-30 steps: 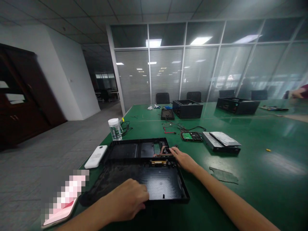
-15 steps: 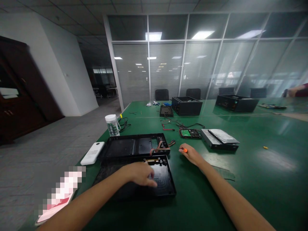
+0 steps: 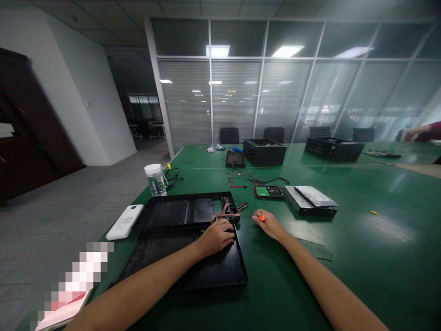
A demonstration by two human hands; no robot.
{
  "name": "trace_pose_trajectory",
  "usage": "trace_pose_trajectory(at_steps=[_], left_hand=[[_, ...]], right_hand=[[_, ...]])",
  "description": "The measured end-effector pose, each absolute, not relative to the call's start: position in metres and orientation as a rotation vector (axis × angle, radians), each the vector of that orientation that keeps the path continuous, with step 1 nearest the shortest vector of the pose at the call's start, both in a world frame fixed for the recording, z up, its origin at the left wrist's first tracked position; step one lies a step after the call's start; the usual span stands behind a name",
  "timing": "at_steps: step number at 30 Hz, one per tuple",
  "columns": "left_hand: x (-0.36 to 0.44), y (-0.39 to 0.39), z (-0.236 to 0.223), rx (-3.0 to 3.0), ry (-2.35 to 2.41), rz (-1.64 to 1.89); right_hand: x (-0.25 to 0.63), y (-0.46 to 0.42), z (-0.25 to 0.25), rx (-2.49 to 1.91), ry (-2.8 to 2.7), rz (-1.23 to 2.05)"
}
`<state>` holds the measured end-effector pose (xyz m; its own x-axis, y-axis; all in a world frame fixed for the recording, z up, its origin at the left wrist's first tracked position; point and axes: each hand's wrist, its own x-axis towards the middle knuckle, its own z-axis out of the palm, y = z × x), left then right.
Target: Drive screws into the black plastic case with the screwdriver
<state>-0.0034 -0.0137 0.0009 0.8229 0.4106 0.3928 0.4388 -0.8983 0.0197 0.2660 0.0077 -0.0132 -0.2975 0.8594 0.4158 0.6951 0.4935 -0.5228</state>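
Note:
My left hand reaches over the near half of an opened black casing, at its far right corner. Its fingers are curled down and pressed together on the small metal parts there, hiding them and whatever the fingertips grip. Just beyond lies the casing's other half, with a bundle of striped wires at its right end. To the right of the casing, my right hand rests on the green table, closed around a small orange-handled screwdriver whose thin dark shaft points upward.
A white phone-like device and a clear bottle stand left. Beyond my right hand are a green circuit board and a metal drive box. Black computer cases stand farther back. A person's arm shows far right.
My left hand has moved away from me to the casing's far right corner, covering the small parts there. My right hand stays in place, the screwdriver's shaft now showing. The view has shifted slightly.

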Motion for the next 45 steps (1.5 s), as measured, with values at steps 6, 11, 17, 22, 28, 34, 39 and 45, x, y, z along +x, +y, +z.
trace_pose_trajectory(at_steps=[6, 11, 17, 22, 28, 34, 39, 45], left_hand=[[0.0, -0.013, -0.001, -2.967, -0.736, -0.689], [0.0, -0.013, -0.003, -2.974, -0.734, -0.849], [0.003, -0.008, -0.01, -2.918, -0.73, -0.863], [0.004, -0.008, -0.012, -2.908, -0.67, -0.91], [0.002, -0.009, -0.01, -2.941, -0.599, -0.968], [0.001, -0.007, -0.01, -2.975, -0.602, -1.061], [0.001, -0.006, -0.011, -3.017, -0.664, -1.104], [-0.001, -0.007, -0.009, -3.015, -0.746, -1.1]], right_hand=[[0.265, 0.006, -0.009, -1.277, -2.087, 0.301], [0.266, 0.005, -0.009, -1.295, -2.069, 0.286], [0.267, 0.005, -0.007, -1.358, -2.082, 0.211], [0.267, 0.009, -0.003, -1.707, -1.805, 0.14], [0.278, 0.014, 0.004, -1.68, -1.599, 0.303], [0.272, -0.004, 0.037, -1.247, -1.587, 0.666], [0.246, -0.021, 0.043, -1.133, -1.547, 0.594], [0.229, -0.024, 0.032, -1.172, -1.687, 0.433]])
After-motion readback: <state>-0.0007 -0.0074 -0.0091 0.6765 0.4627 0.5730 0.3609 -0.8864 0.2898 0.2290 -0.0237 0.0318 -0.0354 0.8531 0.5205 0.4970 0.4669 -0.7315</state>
